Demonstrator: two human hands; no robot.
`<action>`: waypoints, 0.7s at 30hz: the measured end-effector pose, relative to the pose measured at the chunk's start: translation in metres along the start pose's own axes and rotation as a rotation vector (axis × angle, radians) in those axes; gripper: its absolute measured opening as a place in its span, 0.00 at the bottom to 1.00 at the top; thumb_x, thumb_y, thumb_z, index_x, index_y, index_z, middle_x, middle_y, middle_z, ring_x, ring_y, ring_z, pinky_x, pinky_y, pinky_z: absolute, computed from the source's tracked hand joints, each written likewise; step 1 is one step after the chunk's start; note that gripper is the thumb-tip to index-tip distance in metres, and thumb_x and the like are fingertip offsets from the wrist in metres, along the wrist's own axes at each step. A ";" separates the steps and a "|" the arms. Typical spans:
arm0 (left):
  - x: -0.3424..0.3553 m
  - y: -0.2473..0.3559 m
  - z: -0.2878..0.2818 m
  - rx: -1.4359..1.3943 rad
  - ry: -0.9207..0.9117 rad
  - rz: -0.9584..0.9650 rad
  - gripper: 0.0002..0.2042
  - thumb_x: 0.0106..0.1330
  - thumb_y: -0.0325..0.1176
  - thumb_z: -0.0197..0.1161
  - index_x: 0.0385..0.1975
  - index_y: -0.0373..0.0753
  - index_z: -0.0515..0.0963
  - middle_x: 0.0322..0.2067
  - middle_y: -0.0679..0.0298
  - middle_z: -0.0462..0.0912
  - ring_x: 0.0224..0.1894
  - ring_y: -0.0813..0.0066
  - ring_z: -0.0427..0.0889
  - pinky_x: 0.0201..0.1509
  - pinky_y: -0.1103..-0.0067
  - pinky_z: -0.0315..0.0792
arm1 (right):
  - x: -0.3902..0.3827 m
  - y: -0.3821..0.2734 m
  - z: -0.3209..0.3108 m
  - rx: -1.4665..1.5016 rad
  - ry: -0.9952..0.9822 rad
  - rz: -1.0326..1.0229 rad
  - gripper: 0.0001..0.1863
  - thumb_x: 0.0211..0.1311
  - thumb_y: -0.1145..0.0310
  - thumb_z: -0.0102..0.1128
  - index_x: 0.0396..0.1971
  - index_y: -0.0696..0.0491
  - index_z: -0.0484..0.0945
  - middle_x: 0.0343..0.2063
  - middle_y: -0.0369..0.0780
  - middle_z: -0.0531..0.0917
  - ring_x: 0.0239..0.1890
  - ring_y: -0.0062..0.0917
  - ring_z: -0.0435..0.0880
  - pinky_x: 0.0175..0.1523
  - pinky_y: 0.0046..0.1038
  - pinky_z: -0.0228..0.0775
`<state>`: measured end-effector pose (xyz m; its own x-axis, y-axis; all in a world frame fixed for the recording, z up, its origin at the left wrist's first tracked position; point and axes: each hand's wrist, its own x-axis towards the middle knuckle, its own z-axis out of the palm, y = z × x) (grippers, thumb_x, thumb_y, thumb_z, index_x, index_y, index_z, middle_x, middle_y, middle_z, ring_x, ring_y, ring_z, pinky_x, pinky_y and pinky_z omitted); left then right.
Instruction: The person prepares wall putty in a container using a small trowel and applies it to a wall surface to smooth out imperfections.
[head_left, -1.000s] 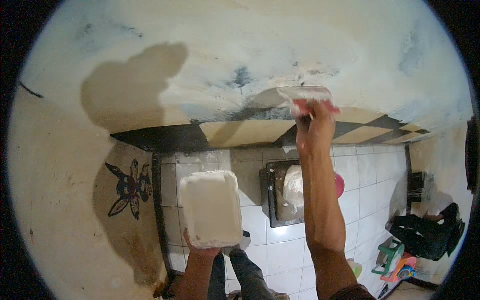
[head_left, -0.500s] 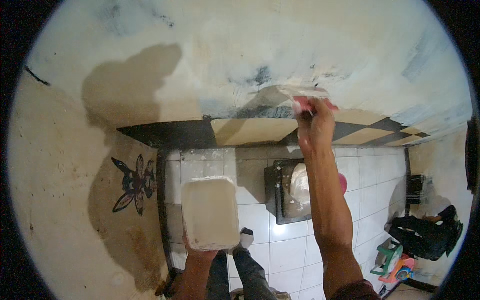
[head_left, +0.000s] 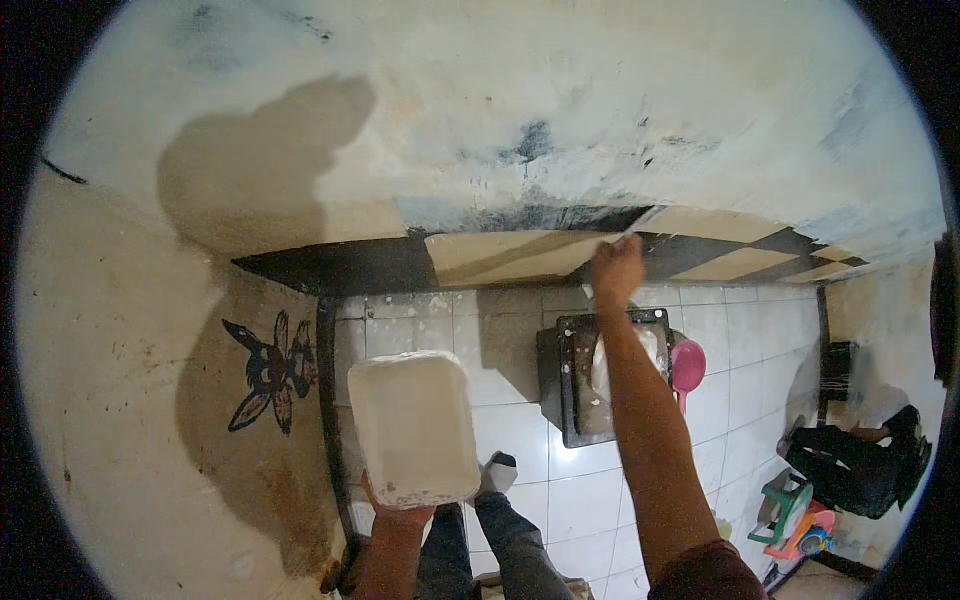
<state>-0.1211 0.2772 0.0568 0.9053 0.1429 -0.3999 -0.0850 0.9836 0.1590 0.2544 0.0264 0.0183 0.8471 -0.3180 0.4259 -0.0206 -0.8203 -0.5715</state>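
Note:
My left hand (head_left: 395, 510) grips a rectangular off-white tray (head_left: 408, 420) of creamy material at lower left. My right hand (head_left: 617, 268) is closed on a spreading tool (head_left: 640, 222), seen as a pale, blurred sliver over the black and tan checkered band (head_left: 725, 265) low on the wall (head_left: 480, 120). Pale, uneven coating with dark patches covers the wall above the band. Below my right forearm, a dark square container (head_left: 555, 380) holds a white mass, partly hidden, and a pink scoop (head_left: 688, 365) lies beside it.
A side wall (head_left: 120, 380) with a painted dark flower stands on my left. White tiles (head_left: 515, 440) form the floor around my feet. At right are a heap of black clothing (head_left: 855, 470), green plastic (head_left: 785, 515) and orange plastic (head_left: 812, 530) objects and another wall (head_left: 875, 330).
My right hand has moved down from the pale wall to the checkered band, turning the tool edge-on and uncovering more of the pink scoop. The tray has barely moved.

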 end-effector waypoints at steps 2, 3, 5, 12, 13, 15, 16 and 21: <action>-0.006 0.007 -0.006 0.043 0.014 0.057 0.34 0.58 0.54 0.61 0.62 0.42 0.65 0.57 0.57 0.73 0.57 0.57 0.75 0.59 0.54 0.69 | -0.040 -0.080 0.025 0.092 -0.149 -0.074 0.11 0.55 0.67 0.58 0.36 0.56 0.74 0.33 0.48 0.80 0.36 0.44 0.81 0.40 0.42 0.73; 0.001 -0.002 -0.008 0.002 -0.071 0.020 0.35 0.58 0.55 0.62 0.62 0.43 0.65 0.58 0.57 0.72 0.57 0.57 0.74 0.59 0.53 0.69 | -0.053 -0.087 0.049 0.094 -0.204 -0.144 0.11 0.57 0.67 0.57 0.37 0.56 0.74 0.35 0.48 0.80 0.38 0.43 0.80 0.41 0.42 0.72; 0.001 -0.001 -0.002 0.019 -0.028 0.046 0.35 0.59 0.55 0.60 0.63 0.42 0.64 0.58 0.57 0.72 0.58 0.56 0.74 0.60 0.53 0.68 | -0.102 -0.160 0.062 0.157 -0.273 -0.129 0.14 0.56 0.66 0.60 0.38 0.58 0.72 0.33 0.49 0.79 0.38 0.47 0.79 0.43 0.45 0.70; 0.008 -0.005 0.029 0.034 0.051 0.115 0.33 0.64 0.56 0.54 0.64 0.41 0.61 0.58 0.54 0.70 0.58 0.53 0.72 0.61 0.54 0.68 | -0.137 -0.113 0.014 0.403 -0.434 -0.053 0.12 0.53 0.73 0.58 0.39 0.55 0.73 0.31 0.46 0.80 0.34 0.41 0.81 0.41 0.41 0.72; 0.007 -0.003 0.029 0.037 0.061 0.126 0.33 0.65 0.57 0.53 0.64 0.41 0.60 0.58 0.54 0.70 0.58 0.53 0.71 0.61 0.55 0.68 | -0.121 -0.089 0.002 0.385 -0.380 0.006 0.09 0.55 0.73 0.55 0.37 0.55 0.74 0.29 0.45 0.80 0.31 0.36 0.80 0.40 0.36 0.72; 0.010 -0.006 0.022 0.025 0.068 0.117 0.33 0.65 0.56 0.52 0.64 0.41 0.59 0.58 0.53 0.70 0.58 0.53 0.71 0.61 0.55 0.68 | -0.071 -0.023 -0.029 0.097 -0.101 -0.269 0.09 0.58 0.67 0.52 0.34 0.57 0.74 0.24 0.46 0.79 0.30 0.36 0.80 0.36 0.35 0.71; 0.009 -0.004 0.014 0.023 0.087 0.116 0.33 0.66 0.56 0.52 0.64 0.41 0.59 0.58 0.53 0.69 0.58 0.53 0.71 0.61 0.55 0.68 | -0.052 -0.029 -0.046 0.216 -0.084 0.187 0.11 0.59 0.64 0.52 0.32 0.57 0.73 0.23 0.48 0.78 0.29 0.39 0.79 0.35 0.37 0.70; 0.004 0.000 -0.014 0.020 0.076 0.071 0.32 0.65 0.55 0.53 0.64 0.41 0.60 0.60 0.55 0.68 0.59 0.56 0.71 0.61 0.56 0.67 | 0.006 -0.007 -0.034 0.065 0.042 0.119 0.09 0.56 0.68 0.58 0.34 0.56 0.72 0.28 0.47 0.80 0.31 0.43 0.81 0.38 0.38 0.72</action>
<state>-0.1234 0.2792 0.0429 0.8630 0.2206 -0.4545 -0.1386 0.9685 0.2070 0.2418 0.0146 0.0486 0.8175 -0.4320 0.3810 -0.0837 -0.7435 -0.6635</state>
